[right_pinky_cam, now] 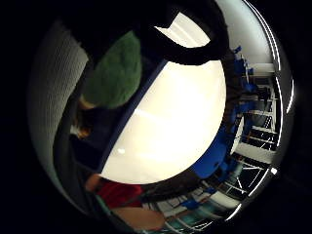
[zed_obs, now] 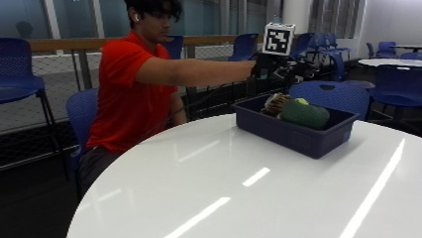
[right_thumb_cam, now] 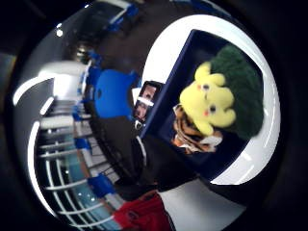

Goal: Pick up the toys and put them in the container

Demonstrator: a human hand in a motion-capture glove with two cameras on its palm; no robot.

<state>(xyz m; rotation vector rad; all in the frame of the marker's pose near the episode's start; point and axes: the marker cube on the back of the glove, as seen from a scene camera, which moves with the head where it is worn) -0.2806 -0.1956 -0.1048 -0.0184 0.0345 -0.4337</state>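
A dark blue container (zed_obs: 290, 134) stands on the white round table (zed_obs: 217, 188), near its far edge. Inside lie a green plush toy (zed_obs: 304, 114), a yellow plush toy (right_thumb_cam: 211, 101) resting against it, and a tiger-striped toy (right_thumb_cam: 185, 132) at the end nearer the person. My gloved right hand (zed_obs: 274, 69) hovers above the container's near end on an outstretched arm and holds nothing. The little finger side palm view shows the green toy (right_pinky_cam: 114, 73) beside the container's rim (right_pinky_cam: 131, 112). None of the toys touches the hand.
A blue chair (zed_obs: 330, 94) stands right behind the container, and another (zed_obs: 20, 69) at the far left. A second white table (zed_obs: 392, 62) with chairs is at the back right. The person in a red shirt sits at the table's far left side.
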